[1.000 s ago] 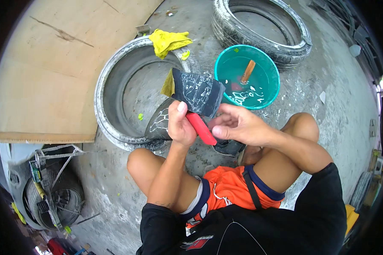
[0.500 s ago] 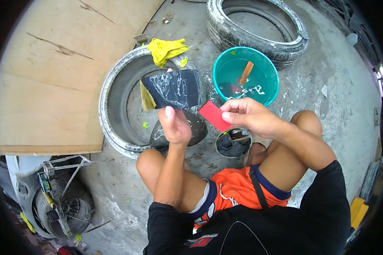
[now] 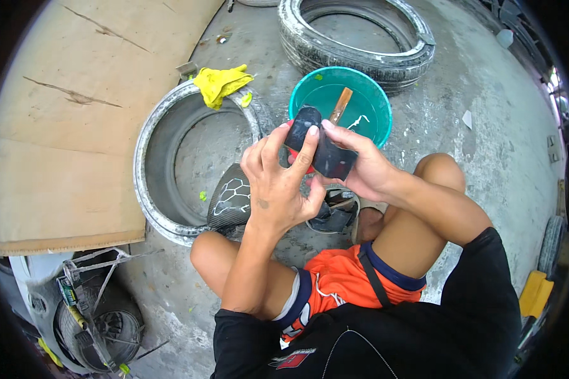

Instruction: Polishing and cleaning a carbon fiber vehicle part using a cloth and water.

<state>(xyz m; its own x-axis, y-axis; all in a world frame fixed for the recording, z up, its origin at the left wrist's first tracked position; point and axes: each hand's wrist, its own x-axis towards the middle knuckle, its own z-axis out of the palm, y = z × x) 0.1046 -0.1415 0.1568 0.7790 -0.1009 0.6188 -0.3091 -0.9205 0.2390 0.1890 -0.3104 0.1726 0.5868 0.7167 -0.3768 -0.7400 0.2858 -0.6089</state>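
Observation:
Both hands work on a sheet of dark sandpaper [image 3: 333,159], which is bent around a red block [image 3: 290,152] that shows only at its edges. My left hand [image 3: 277,180] presses the curled end of the sheet with its fingertips. My right hand [image 3: 372,167] pinches the other side, its thumb on top and the other fingers partly hidden beneath. Just below and left of the hands, a dark woven-pattern curved part [image 3: 229,199] with white wet streaks leans on the tyre [image 3: 146,174]. Behind the hands stands a teal bucket [image 3: 385,117] of water holding a wooden stick [image 3: 341,106].
A yellow cloth [image 3: 220,85] hangs over the tyre's rim. Between my legs sits a small round container [image 3: 316,226] with dark sheet pieces. Another tyre [image 3: 354,60] lies beyond the bucket. A large tan board [image 3: 69,158] covers the left side, above a metal frame [image 3: 85,297].
My hands have come together; the sandpaper, flat and spread before, is now bent around the red block. The left hand has turned and moved right. The view has shifted slightly.

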